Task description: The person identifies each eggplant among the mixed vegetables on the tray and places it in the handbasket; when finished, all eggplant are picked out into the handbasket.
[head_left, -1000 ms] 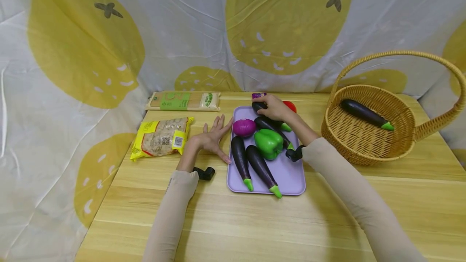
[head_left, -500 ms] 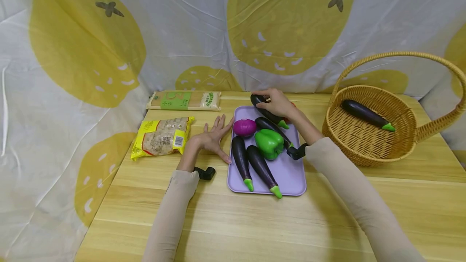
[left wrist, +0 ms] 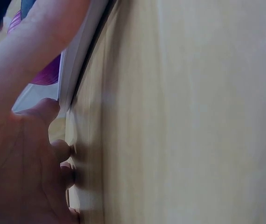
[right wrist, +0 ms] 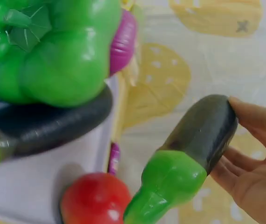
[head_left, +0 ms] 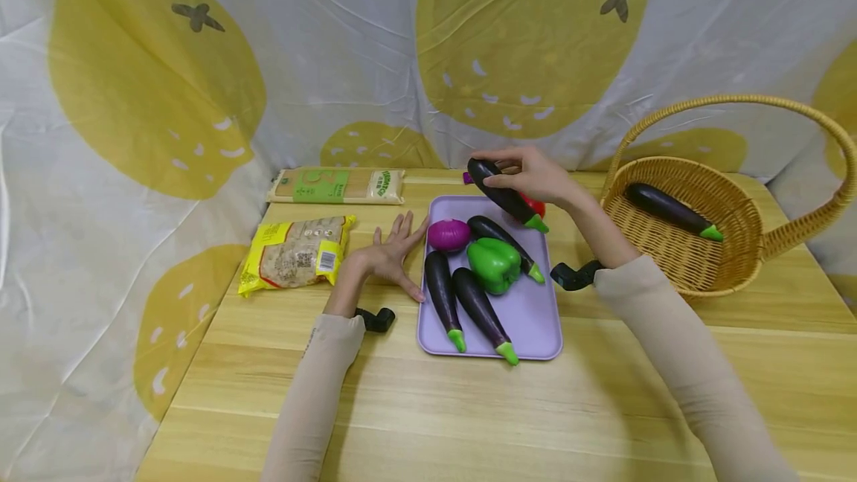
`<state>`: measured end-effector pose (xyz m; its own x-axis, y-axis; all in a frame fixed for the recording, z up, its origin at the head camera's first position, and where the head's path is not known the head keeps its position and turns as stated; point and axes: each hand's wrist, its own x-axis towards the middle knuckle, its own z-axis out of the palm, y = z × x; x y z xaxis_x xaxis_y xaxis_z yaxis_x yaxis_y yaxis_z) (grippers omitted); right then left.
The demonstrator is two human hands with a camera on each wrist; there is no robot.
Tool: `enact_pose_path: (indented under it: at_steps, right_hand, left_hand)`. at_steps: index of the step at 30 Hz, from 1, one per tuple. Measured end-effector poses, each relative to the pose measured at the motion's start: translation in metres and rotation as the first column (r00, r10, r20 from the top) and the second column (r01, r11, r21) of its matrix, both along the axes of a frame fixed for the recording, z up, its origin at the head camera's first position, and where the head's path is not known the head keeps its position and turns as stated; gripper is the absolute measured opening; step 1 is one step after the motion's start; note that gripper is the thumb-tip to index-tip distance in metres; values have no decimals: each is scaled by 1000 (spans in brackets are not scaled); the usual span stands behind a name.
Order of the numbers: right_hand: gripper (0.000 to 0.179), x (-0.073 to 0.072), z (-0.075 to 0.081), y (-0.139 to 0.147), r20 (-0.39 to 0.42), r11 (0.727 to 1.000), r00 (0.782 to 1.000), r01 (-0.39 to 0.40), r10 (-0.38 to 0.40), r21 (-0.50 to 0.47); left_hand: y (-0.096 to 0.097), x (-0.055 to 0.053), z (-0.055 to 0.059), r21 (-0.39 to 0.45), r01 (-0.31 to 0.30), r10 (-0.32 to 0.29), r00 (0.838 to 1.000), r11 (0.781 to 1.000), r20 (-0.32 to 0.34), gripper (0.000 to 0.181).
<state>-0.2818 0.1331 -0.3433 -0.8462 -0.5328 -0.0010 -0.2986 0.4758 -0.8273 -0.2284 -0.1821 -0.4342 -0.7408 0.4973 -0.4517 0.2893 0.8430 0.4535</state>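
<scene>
My right hand (head_left: pixel 532 173) pinches an eggplant (head_left: pixel 504 192) between thumb and fingers, lifted over the back edge of the lilac tray (head_left: pixel 535 333). In the right wrist view its green stem end (right wrist: pixel 172 179) points toward the camera. My left hand (head_left: pixel 391 255) is spread on the table, thumb and a fingertip touching the tray's left rim. On the tray lie a purple onion (head_left: pixel 449 234), a green bell pepper (head_left: pixel 494 265) and several more eggplants, one of them at the front left (head_left: pixel 442 292). A red tomato (right wrist: pixel 95 200) shows partly behind the held eggplant.
At the right stands a wicker basket (head_left: pixel 676 285) with a tall handle and one eggplant (head_left: pixel 672 210) inside. Left of the tray lie a yellow bag (head_left: pixel 297 253) and a flat noodle pack (head_left: pixel 338 186). A small purple packet (head_left: pixel 468 178) sits behind the tray.
My right hand has raised the eggplant off the back of the tray and moved it slightly right, exposing part of the red tomato. My left hand has stayed put.
</scene>
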Motion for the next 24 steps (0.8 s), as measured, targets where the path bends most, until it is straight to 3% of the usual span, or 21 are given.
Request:
enact_pose_path:
  at_steps: [6,13,21,24]
  right_hand:
    - [51,13,17,21,50,1000,999,-1,1,0]
    - [49,27,32,51,39,998,999,26,-29,58]
    - [49,40,38,86,50,988,996,70,-77,135]
    - [49,42,37,102,32,986,998,57,-62,154]
  left_hand:
    - [0,0,-1,8,-1,1,1000,1000,5,150]
    - [-1,-1,-3,3,2,-2,1000,1000,7,150]
    - [-1,-1,-3,0,5,-5,1000,1000,2,150]
    - [0,0,-1,0,4,-4,1000,1000,3,149]
